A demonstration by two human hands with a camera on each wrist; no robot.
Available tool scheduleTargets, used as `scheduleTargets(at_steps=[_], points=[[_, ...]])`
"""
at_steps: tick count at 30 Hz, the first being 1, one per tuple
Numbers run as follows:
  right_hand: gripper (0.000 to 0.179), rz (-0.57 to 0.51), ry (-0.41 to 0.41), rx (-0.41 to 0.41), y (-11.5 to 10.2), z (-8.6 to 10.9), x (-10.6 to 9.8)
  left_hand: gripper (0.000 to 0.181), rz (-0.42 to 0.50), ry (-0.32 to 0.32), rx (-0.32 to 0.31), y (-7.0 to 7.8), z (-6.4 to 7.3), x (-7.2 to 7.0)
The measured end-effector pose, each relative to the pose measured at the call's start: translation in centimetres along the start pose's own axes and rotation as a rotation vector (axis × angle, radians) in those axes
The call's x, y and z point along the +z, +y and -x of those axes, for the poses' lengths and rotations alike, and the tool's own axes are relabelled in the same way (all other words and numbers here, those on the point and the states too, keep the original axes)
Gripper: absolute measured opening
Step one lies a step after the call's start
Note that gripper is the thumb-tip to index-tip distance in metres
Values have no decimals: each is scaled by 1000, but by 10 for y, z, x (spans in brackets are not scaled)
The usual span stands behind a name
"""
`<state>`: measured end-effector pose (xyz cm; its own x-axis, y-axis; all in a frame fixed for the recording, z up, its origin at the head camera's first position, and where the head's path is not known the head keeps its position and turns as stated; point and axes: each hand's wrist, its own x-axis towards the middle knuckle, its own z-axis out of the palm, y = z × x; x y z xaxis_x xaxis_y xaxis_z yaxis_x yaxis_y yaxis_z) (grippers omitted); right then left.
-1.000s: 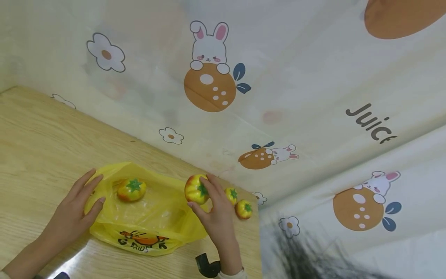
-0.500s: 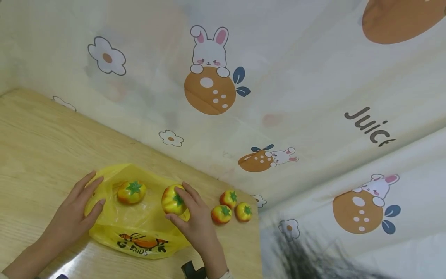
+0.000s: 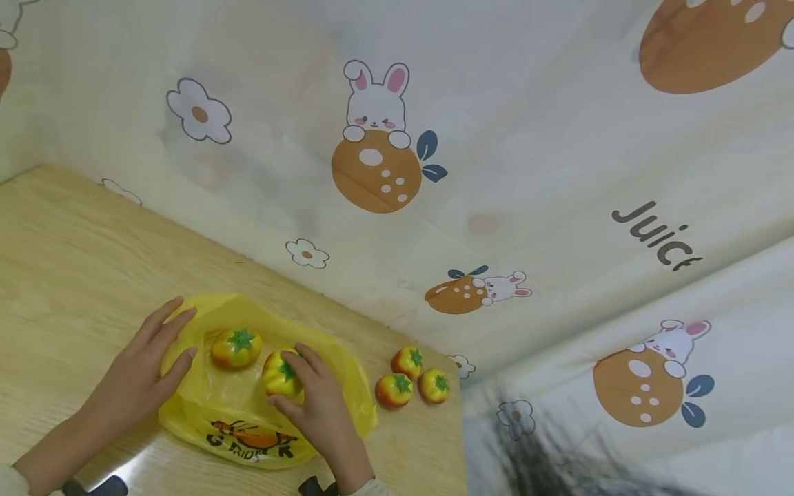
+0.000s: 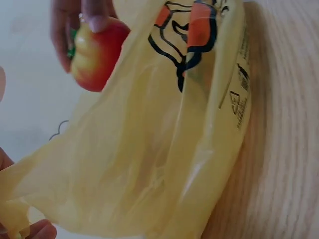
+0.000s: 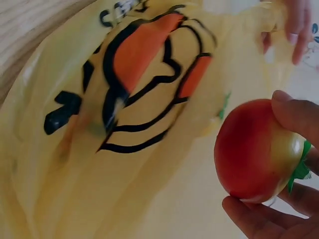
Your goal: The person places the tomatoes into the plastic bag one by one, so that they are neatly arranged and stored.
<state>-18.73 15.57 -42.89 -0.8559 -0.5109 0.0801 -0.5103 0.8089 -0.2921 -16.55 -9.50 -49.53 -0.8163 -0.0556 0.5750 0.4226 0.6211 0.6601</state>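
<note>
A yellow plastic bag (image 3: 341, 358) lies with its mouth spread on the table. My left hand (image 3: 139, 368) holds its left edge; in the left wrist view the film (image 4: 114, 184) stretches toward those fingertips. My right hand (image 3: 322, 406) grips a red-and-yellow toy tomato (image 3: 273, 375) with a green leafy top, over the bag's opening. The right wrist view shows thumb and fingers around this tomato (image 5: 249, 149). Another toy tomato (image 3: 236, 348) sits inside the bag, to the left of the held one.
Three more toy tomatoes (image 3: 393, 390) stand grouped near the table's right end. A pale curtain with rabbit prints (image 3: 248, 186) hangs along the back edge of the wooden table (image 3: 80, 275). Dark wrist gear shows at the bottom edge.
My right hand has carried the toy tomato leftward from the bag's right side to beside the one inside, uncovering the three on the right. My left hand stays at the bag's left edge.
</note>
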Motion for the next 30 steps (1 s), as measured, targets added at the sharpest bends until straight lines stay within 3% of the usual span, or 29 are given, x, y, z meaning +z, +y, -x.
scheduleTargets(at_steps=[9,16,24,30], points=[[61,48,19,77,7,-19,16,64,11,-33,-17,4,-10,1],[59,51,58,85,14,-35,30,62,24,-32,-38,3,-8,3],[59,15,28,179,22,-46,44,65,40,-34,-40,3,-8,5],[63,11,29,180,27,-54,53,63,63,-45,-56,3,-8,5]])
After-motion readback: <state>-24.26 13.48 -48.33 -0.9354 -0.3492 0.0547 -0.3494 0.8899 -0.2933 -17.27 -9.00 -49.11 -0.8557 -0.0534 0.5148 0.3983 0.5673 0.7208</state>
